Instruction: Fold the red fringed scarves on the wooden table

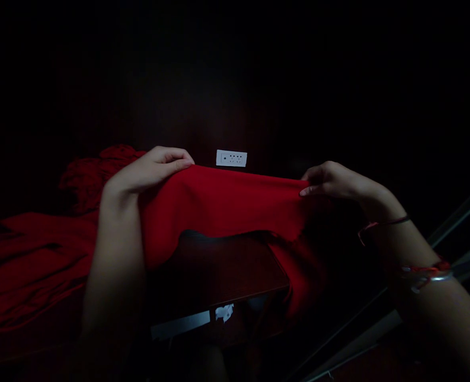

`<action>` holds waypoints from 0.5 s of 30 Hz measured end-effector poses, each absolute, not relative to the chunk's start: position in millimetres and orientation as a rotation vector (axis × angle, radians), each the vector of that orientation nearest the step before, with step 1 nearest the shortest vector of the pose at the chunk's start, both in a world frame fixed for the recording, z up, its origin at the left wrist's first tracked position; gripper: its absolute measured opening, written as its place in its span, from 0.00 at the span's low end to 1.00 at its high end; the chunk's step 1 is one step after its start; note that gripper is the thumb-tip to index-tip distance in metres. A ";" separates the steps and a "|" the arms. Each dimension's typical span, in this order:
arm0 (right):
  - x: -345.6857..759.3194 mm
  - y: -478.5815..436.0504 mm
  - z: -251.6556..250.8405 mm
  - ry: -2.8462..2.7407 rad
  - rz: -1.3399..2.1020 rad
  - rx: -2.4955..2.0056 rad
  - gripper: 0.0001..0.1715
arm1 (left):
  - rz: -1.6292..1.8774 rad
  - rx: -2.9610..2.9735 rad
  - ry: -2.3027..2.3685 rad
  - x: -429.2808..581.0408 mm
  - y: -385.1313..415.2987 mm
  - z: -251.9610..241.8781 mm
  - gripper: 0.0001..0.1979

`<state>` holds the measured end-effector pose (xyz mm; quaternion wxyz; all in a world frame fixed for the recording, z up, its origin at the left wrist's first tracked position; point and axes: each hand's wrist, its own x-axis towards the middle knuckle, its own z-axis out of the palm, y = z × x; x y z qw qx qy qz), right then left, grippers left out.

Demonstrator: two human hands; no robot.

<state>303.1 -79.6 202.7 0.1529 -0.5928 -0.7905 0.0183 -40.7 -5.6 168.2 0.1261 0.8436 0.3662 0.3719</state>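
Observation:
A red cloth is stretched between my two hands, its upper edge pulled nearly straight. My left hand pinches that edge at one end, thumb and fingers closed on it. At the other end my right hand grips the edge between thumb and fingers. The cloth sags in folds below, and a narrower part hangs down on the right past the table corner. Whether it is a garment or a plain piece of fabric I cannot make out.
Beneath the cloth is a dark wooden table, with a crumpled white paper on a lower level. More red fabric lies heaped at left. A white socket panel is on the dark wall. The surroundings are very dim.

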 end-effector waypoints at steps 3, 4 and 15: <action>304.8 -87.6 203.6 -2.204 0.111 -1.658 0.17 | 1.055 2.431 1.106 -41.8 -8.2 168.3 0.17; 306.4 -88.7 202.8 -2.190 0.163 -1.645 0.16 | 1.040 2.427 1.111 -42.0 -5.4 167.5 0.16; 324.4 30.8 101.8 -2.307 0.301 -1.811 0.07 | 0.302 2.689 1.711 23.4 88.2 75.0 0.14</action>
